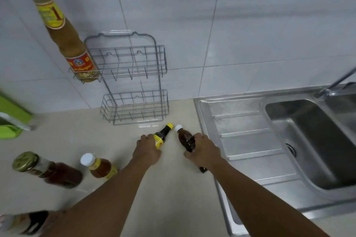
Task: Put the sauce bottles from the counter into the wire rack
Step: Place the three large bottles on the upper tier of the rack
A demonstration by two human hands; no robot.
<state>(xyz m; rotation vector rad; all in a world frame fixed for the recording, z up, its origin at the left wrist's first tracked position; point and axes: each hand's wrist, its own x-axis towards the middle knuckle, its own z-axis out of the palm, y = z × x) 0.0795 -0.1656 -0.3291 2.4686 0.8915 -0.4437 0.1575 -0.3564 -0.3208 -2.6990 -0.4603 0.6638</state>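
While both hands are already wrapped around bottles, the step in hand looks like the lift toward the wire rack on the tiled wall. The left hand has its fingers curled around the yellow-capped dark bottle, and the right hand has its fingers closed on the white-capped brown bottle; both bottles sit low over the surface, just in front of the rack's lower basket. The tall orange-brown bottle already stands at the left end of the upper basket. To do this well, I would raise each bottle upright, clear the basket's front wires, and lower it base first, one at a time so neither knocks the other. Three more bottles wait on the surface to the left: a gold-lidded one, a white-capped one, and a blurred one at the frame's edge.
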